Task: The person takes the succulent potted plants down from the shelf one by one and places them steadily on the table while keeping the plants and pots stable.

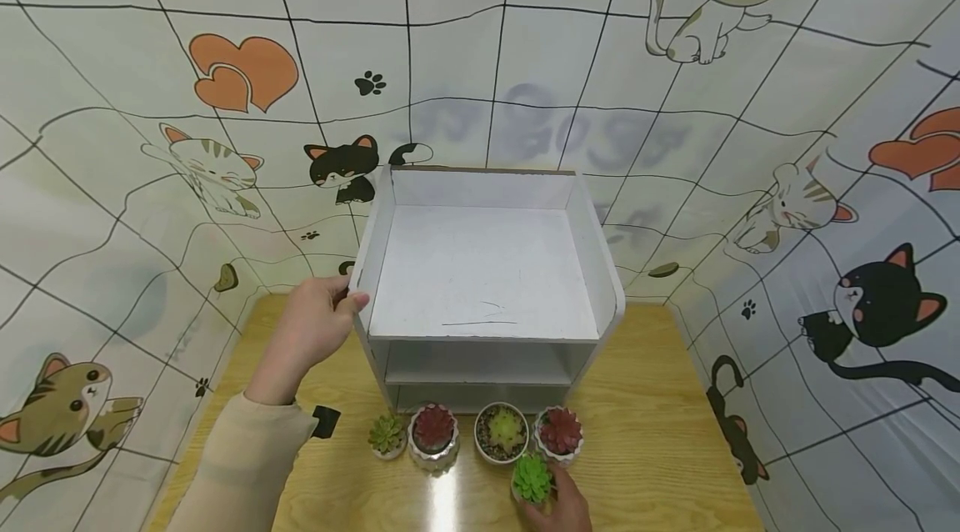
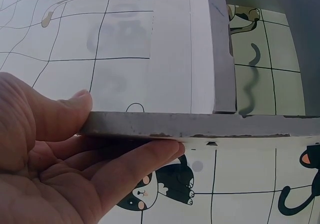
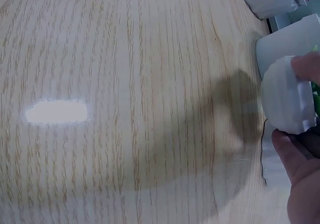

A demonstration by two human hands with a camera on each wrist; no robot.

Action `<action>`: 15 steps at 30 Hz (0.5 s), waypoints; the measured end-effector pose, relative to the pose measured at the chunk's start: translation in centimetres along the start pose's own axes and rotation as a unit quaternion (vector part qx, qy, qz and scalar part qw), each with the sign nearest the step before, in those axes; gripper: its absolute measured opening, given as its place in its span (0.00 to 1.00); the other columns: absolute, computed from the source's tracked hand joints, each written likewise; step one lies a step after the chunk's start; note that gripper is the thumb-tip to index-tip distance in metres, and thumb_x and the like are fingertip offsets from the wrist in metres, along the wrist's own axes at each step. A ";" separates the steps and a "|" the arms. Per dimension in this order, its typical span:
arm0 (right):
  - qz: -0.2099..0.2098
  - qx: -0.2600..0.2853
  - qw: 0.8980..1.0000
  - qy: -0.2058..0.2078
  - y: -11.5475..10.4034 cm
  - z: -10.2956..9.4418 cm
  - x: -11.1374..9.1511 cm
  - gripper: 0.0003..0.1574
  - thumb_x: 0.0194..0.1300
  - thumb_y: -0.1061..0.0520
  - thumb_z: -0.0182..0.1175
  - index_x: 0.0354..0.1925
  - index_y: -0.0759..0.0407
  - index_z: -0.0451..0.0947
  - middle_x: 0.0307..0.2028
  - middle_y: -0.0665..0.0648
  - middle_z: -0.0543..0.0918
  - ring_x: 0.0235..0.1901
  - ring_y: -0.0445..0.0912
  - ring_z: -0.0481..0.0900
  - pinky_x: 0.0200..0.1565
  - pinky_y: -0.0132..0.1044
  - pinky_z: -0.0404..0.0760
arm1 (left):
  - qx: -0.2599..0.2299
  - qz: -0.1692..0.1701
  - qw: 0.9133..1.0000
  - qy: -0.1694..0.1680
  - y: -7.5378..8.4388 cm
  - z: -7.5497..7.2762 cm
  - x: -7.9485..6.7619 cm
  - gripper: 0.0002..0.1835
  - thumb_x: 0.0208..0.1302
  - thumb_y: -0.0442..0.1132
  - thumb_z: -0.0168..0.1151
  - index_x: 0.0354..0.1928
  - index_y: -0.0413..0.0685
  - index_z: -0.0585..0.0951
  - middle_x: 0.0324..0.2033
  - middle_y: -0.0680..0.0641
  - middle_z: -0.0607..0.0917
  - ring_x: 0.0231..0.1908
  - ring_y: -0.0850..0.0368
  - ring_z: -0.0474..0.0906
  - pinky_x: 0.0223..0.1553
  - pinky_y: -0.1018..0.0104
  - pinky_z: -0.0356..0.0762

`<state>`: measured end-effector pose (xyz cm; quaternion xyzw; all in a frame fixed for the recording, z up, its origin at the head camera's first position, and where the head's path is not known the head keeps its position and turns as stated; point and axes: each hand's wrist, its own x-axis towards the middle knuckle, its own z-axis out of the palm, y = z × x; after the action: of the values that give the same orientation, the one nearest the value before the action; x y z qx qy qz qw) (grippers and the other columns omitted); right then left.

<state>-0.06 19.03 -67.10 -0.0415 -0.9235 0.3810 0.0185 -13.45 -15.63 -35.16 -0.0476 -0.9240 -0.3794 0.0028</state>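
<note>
A white two-tier wooden shelf stands on the table. My left hand grips the edge of its left side panel. The left wrist view shows the thumb above that panel edge and the fingers beneath it. Near the table's front, my right hand holds a small bright green potted succulent. Its white ribbed pot is pinched between thumb and finger, with a shadow on the wood beside it. Directly behind are a yellow-green succulent and a dark red succulent.
Farther left in the row sit another red succulent and a small green succulent, before the shelf's foot. The wooden table meets cat-print cloth walls at the back and sides.
</note>
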 end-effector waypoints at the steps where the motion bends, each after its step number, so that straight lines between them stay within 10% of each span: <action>1: -0.002 -0.005 1.000 0.003 0.1 0.1 0.0 0.44 0.48 0.53 0.82 0.57 0.71 0.76 0.52 0.66 0.84 0.49 0.60 0.85 0.50 0.48 0.85 | 0.001 0.000 1.000 0.000 0.0 0.0 0.0 0.20 0.78 0.36 0.56 0.63 0.28 0.79 0.18 0.50 0.68 0.18 0.57 0.58 0.22 0.64 0.61; 15: 0.035 -0.014 0.999 -0.029 0.0 0.1 0.2 0.41 0.52 0.51 0.81 0.55 0.71 0.75 0.53 0.70 0.82 0.51 0.62 0.84 0.52 0.54 0.83 | 0.009 0.005 1.000 0.004 -0.2 -0.1 0.0 0.19 0.77 0.36 0.56 0.62 0.29 0.80 0.20 0.47 0.73 0.19 0.56 0.59 0.23 0.62 0.62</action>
<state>-0.26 18.98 -67.22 -0.0628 -0.9268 0.3696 -0.0220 -13.46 -15.84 -35.19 -0.0507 -0.9272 -0.3710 0.0089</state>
